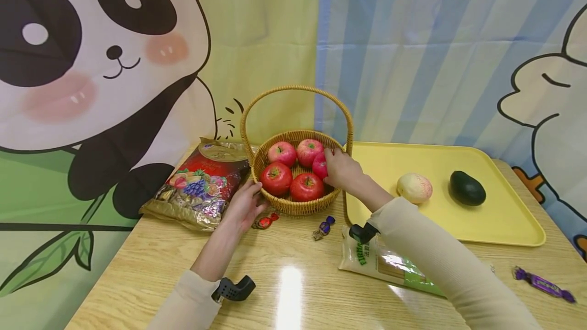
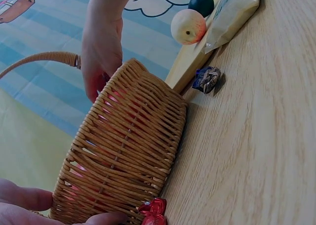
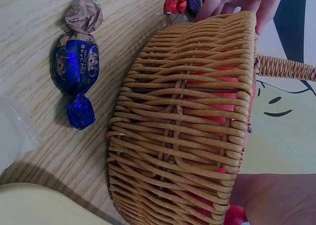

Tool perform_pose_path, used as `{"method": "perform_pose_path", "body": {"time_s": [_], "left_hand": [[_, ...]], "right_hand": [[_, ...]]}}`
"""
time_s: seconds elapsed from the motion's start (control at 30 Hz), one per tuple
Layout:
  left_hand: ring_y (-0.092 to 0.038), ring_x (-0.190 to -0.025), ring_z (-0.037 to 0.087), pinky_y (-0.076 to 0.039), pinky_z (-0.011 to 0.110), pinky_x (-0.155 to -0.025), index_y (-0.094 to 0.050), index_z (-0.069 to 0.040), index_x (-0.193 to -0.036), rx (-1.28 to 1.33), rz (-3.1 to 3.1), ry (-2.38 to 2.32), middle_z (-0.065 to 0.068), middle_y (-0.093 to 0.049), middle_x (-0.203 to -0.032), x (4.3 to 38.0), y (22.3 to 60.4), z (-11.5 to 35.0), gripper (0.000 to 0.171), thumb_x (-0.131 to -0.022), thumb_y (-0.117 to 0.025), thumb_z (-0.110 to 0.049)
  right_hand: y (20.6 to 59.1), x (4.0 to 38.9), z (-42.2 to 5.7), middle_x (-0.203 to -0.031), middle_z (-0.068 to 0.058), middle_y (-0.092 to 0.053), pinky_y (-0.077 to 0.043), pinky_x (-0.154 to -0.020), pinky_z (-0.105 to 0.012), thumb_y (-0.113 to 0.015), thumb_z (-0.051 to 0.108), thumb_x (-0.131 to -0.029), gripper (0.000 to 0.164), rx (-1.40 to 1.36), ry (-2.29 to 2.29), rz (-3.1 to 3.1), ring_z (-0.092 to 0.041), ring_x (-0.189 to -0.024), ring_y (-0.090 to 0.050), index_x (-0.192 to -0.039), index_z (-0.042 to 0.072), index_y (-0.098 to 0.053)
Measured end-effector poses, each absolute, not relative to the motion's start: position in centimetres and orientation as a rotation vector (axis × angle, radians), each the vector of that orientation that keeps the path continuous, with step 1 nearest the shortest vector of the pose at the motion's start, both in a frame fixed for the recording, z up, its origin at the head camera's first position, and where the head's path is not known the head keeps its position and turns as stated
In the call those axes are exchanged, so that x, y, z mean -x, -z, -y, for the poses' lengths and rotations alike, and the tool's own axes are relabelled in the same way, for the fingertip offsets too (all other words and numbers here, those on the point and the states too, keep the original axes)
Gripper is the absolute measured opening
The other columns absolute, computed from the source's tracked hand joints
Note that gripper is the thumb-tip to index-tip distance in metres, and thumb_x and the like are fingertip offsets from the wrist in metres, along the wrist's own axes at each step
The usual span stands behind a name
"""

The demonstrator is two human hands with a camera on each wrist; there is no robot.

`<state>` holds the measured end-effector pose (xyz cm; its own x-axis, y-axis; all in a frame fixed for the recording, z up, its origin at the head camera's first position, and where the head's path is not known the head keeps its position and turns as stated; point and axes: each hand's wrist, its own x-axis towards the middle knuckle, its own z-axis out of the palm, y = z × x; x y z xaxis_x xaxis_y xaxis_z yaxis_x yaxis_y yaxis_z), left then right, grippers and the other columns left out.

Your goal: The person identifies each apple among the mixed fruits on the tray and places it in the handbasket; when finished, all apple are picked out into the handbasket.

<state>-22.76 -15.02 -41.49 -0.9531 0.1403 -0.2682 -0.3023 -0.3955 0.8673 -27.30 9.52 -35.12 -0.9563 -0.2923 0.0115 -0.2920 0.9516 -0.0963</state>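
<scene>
A wicker basket (image 1: 298, 209) with a tall arched handle stands on the table and holds several red apples (image 1: 276, 179). At its left side, my left hand (image 1: 240, 208) grips the basket, thumb near the rim and fingers against the outer wall. Reaching over the right rim, my right hand (image 1: 343, 171) holds a pinkish-red apple (image 1: 319, 165) inside the basket. In the left wrist view the wicker wall hides most of the fruit. Only a bit of that apple (image 3: 234, 215) shows beside the right hand in the right wrist view.
A yellow tray (image 1: 376, 157) carries a peach (image 1: 415, 188) and a dark green avocado-like fruit (image 1: 467, 188). A candy bag (image 1: 197, 187) lies left of the basket. Wrapped candies in red (image 1: 265, 221), blue (image 1: 324, 227) and purple (image 1: 544, 284) and a clear-and-green packet (image 1: 385, 264) lie nearer.
</scene>
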Motion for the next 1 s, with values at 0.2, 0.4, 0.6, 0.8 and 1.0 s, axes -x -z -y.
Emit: {"method": "perform_pose_path", "body": {"time_s": [0.2, 0.4, 0.6, 0.8, 1.0], "left_hand": [[-0.016, -0.149, 0.03, -0.021, 0.05, -0.12, -0.005, -0.016, -0.157, 0.221, -1.547, -2.414, 0.014, -0.012, -0.163, 22.8, 41.5, 15.0, 0.061, -0.105, -0.036, -0.015], [-0.016, -0.149, 0.03, -0.021, 0.05, -0.12, -0.005, -0.017, -0.157, 0.233, -1.54, -2.415, 0.015, -0.012, -0.162, 22.7, 41.6, 15.1, 0.061, -0.105, -0.036, -0.015], [-0.019, -0.149, 0.03, -0.023, 0.049, -0.12, -0.006, -0.016, -0.157, 0.23, -1.535, -2.426, 0.017, -0.015, -0.161, 22.7, 41.5, 15.1, 0.06, -0.105, -0.036, -0.014], [-0.02, -0.148, 0.03, -0.024, 0.049, -0.12, -0.007, -0.015, -0.157, 0.228, -1.545, -2.417, 0.017, -0.016, -0.161, 22.7, 41.6, 15.1, 0.06, -0.105, -0.036, -0.014], [-0.028, -0.145, 0.033, -0.028, 0.05, -0.118, -0.013, -0.007, -0.156, 0.231, -1.748, -2.298, 0.02, -0.026, -0.158, 22.7, 41.7, 15.3, 0.058, -0.105, -0.038, -0.02]], "right_hand": [[35.2, 27.4, -9.7, -0.127, -0.029, -0.053, -0.056, -0.087, -0.052, -0.077, 0.026, -0.081, 0.077, 0.482, 0.182, -3.095, -0.041, -0.111, -0.059, -0.14, -0.006, -0.039], [34.5, 27.1, -9.9, -0.13, -0.026, -0.053, -0.054, -0.091, -0.051, -0.076, 0.026, -0.083, 0.074, 0.513, 0.205, -3.078, -0.039, -0.111, -0.06, -0.141, -0.004, -0.041], [33.0, 26.2, -10.2, -0.126, -0.024, -0.057, -0.055, -0.09, -0.05, -0.075, 0.025, -0.084, 0.066, 0.582, 0.165, -3.078, -0.038, -0.108, -0.062, -0.137, -0.003, -0.047], [31.8, 24.6, -12.1, -0.127, -0.024, -0.059, -0.054, -0.091, -0.051, -0.075, 0.025, -0.084, 0.061, 0.625, 0.235, -3.082, -0.039, -0.111, -0.062, -0.135, -0.001, -0.052], [31.7, 22.2, -15.4, -0.126, -0.022, -0.061, -0.055, -0.085, -0.052, -0.073, 0.026, -0.086, 0.054, 0.7, 0.293, -3.11, -0.039, -0.103, -0.065, -0.131, 0.003, -0.057]]}}
